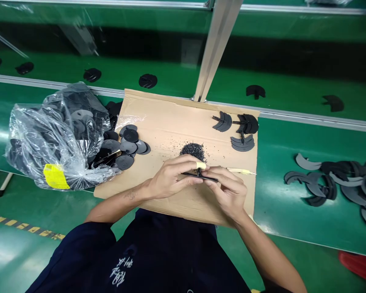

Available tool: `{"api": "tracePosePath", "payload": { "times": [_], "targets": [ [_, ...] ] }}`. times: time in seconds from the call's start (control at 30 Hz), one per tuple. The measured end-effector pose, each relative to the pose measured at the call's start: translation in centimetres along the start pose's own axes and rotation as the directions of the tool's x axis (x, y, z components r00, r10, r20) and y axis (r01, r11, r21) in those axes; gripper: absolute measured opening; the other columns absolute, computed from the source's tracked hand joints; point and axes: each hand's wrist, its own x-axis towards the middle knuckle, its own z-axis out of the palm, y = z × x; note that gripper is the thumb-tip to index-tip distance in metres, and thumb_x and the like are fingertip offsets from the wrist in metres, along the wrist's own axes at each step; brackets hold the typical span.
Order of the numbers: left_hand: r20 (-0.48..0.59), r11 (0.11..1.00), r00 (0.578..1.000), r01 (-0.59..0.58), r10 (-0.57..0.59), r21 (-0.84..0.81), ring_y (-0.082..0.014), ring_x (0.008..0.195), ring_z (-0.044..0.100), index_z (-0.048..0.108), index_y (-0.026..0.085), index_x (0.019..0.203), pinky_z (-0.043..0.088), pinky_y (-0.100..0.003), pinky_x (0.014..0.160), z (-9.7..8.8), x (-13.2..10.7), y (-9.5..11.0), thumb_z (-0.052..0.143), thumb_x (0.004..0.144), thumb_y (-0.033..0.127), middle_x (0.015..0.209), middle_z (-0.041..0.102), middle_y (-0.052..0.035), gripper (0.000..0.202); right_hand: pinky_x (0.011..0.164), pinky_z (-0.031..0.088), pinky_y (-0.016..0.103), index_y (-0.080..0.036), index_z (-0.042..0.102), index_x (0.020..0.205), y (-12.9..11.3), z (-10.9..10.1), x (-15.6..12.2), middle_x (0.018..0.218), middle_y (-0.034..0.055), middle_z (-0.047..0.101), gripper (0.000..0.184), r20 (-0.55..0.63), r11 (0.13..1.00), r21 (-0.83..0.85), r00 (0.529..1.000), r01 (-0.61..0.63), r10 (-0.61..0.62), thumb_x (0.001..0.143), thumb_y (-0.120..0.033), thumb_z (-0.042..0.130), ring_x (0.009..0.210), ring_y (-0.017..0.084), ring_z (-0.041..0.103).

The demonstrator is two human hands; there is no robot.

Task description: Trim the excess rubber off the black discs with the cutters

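My left hand [171, 179] and my right hand [227, 189] meet over a sheet of brown cardboard [171, 122]. Together they grip a thin black plastic disc [198, 176], seen edge-on. A yellowish finger cot covers my left thumb tip. My right hand also holds a small pale-handled tool [242, 171] that points right. Just beyond my hands lies a small heap of black plastic shavings [193, 150]. Loose black discs [129, 147] lie at the cardboard's left.
A clear plastic bag [56, 138] full of black discs, with a yellow label, sits at left. Trimmed black half-pieces [236, 128] lie on the cardboard's far right. Curved grey offcuts [338, 185] pile up at right. Single discs [148, 81] ride the green conveyor behind a metal post [215, 44].
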Motion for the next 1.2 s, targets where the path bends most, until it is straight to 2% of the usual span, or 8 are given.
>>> {"api": "tracePosePath", "payload": {
  "times": [0.17, 0.37, 0.47, 0.67, 0.83, 1.0, 1.1, 1.2],
  "targets": [
    [-0.025, 0.994, 0.996, -0.078, 0.080, 0.081, -0.0171, 0.089, 0.069, 0.070, 0.017, 0.116, 0.060, -0.030, 0.079, 0.0, 0.1, 0.1, 0.067, 0.096, 0.020, 0.099, 0.074, -0.0098, 0.020, 0.077, 0.062, 0.040, -0.031, 0.080, 0.106, 0.4, -0.1, -0.1, 0.098, 0.0042, 0.077, 0.016, 0.032, 1.000, 0.010, 0.999, 0.028, -0.028, 0.097, -0.024, 0.069, 0.087, 0.023, 0.073],
    [-0.007, 0.980, 0.988, -0.154, 0.157, 0.124, -0.0194, 0.097, 0.071, 0.064, 0.016, 0.125, 0.062, -0.034, 0.081, 0.3, -0.3, -0.5, 0.066, 0.097, 0.018, 0.107, 0.074, -0.0138, 0.028, 0.075, 0.061, 0.036, -0.034, 0.079, 0.114, 0.7, -0.6, -0.3, 0.102, 0.0036, 0.077, 0.025, 0.070, 0.999, -0.011, 0.997, 0.042, -0.041, 0.098, -0.020, 0.066, 0.085, 0.020, 0.072],
    [-0.052, 0.973, 0.978, -0.193, 0.201, 0.130, -0.0192, 0.094, 0.072, 0.064, 0.016, 0.124, 0.062, -0.034, 0.081, 0.5, -0.4, -0.7, 0.069, 0.094, 0.015, 0.102, 0.076, -0.0126, 0.030, 0.075, 0.061, 0.035, -0.033, 0.077, 0.117, 0.8, -0.8, -0.4, 0.101, 0.0041, 0.076, 0.029, 0.095, 0.998, -0.007, 0.994, 0.056, -0.055, 0.098, -0.017, 0.065, 0.084, 0.020, 0.072],
    [-0.006, 0.970, 0.977, -0.212, 0.214, 0.117, -0.0203, 0.100, 0.073, 0.060, 0.015, 0.133, 0.064, -0.036, 0.084, 0.6, -0.7, -0.9, 0.066, 0.096, 0.013, 0.107, 0.077, -0.0140, 0.038, 0.076, 0.062, 0.036, -0.028, 0.076, 0.121, 1.1, -0.9, -0.5, 0.101, 0.0070, 0.075, 0.030, 0.116, 0.994, -0.023, 0.988, 0.109, -0.105, 0.097, -0.014, 0.064, 0.085, 0.020, 0.073],
    [-0.033, 0.966, 0.977, -0.205, 0.213, 0.159, -0.0194, 0.095, 0.074, 0.067, 0.012, 0.119, 0.064, -0.034, 0.084, 0.7, -0.9, -0.7, 0.070, 0.092, 0.010, 0.099, 0.077, -0.0120, 0.027, 0.076, 0.063, 0.036, -0.028, 0.074, 0.124, 0.9, -1.0, -0.6, 0.101, 0.0072, 0.075, 0.032, 0.149, 0.992, -0.011, 0.981, 0.125, -0.122, 0.098, -0.012, 0.064, 0.086, 0.020, 0.073],
    [0.032, 0.989, 0.991, -0.129, 0.127, 0.073, -0.0192, 0.099, 0.073, 0.065, 0.014, 0.128, 0.064, -0.032, 0.084, 0.6, -0.6, -0.4, 0.065, 0.098, 0.021, 0.108, 0.074, -0.0144, 0.031, 0.076, 0.062, 0.034, -0.028, 0.073, 0.121, 0.7, -0.7, -0.6, 0.103, 0.0063, 0.074, 0.029, 0.097, 0.990, -0.022, 0.986, 0.142, -0.139, 0.099, -0.013, 0.063, 0.089, 0.020, 0.072],
    [0.017, 0.993, 0.998, -0.065, 0.063, 0.096, -0.0173, 0.096, 0.073, 0.066, 0.016, 0.129, 0.063, -0.028, 0.082, -0.1, -1.0, -0.7, 0.064, 0.099, 0.019, 0.108, 0.075, -0.0126, 0.030, 0.087, 0.062, 0.041, -0.026, 0.065, 0.132, 1.1, -1.9, -0.7, 0.119, 0.0104, 0.070, 0.032, 0.177, 0.966, -0.190, 0.974, 0.173, -0.140, 0.100, -0.023, 0.064, 0.105, 0.024, 0.070],
    [-0.051, 0.981, 0.996, 0.081, -0.073, 0.177, -0.0172, 0.091, 0.075, 0.070, 0.016, 0.122, 0.063, -0.027, 0.081, -1.4, -2.1, -1.4, 0.070, 0.095, 0.022, 0.104, 0.078, -0.0103, 0.027, 0.103, 0.052, 0.060, -0.023, 0.054, 0.144, 2.2, -4.8, -1.8, 0.140, 0.0185, 0.058, 0.052, 0.267, 0.800, -0.570, 0.963, 0.189, -0.037, 0.098, -0.044, 0.067, 0.131, 0.037, 0.055]
  ]
}}
